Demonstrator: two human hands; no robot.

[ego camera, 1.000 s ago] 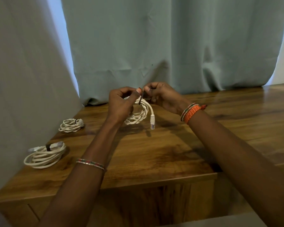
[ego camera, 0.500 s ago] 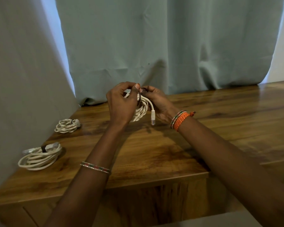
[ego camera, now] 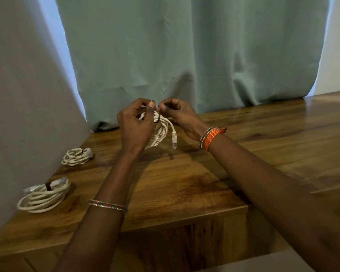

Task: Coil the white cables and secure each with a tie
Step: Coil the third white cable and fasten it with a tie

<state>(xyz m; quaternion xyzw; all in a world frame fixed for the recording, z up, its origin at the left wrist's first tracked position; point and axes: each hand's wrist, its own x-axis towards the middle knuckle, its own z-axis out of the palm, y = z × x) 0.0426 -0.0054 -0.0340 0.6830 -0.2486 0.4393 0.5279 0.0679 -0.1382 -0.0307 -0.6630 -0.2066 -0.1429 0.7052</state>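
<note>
Fingertips of the left hand (ego camera: 134, 127) and right hand (ego camera: 180, 114) meet above the table, both curled in and pinching a dark tie (ego camera: 159, 118) that loops around the top of a white cable coil (ego camera: 159, 132). The left thumb stands up against the right fingertips, and the coil hangs behind the left palm, held clear of the wood. One cable end with its clear plug (ego camera: 174, 138) dangles down at the right of the coil. An orange braided bracelet (ego camera: 210, 138) sits on the right wrist, a thin beaded bangle (ego camera: 107, 205) on the left forearm. On the wooden table (ego camera: 185, 183), well apart to the left, lie two more coils, each with a dark band: a small far coil (ego camera: 77, 156) and a larger near coil (ego camera: 44, 195). Pale green curtains (ego camera: 185, 55) hang behind the table.
</note>
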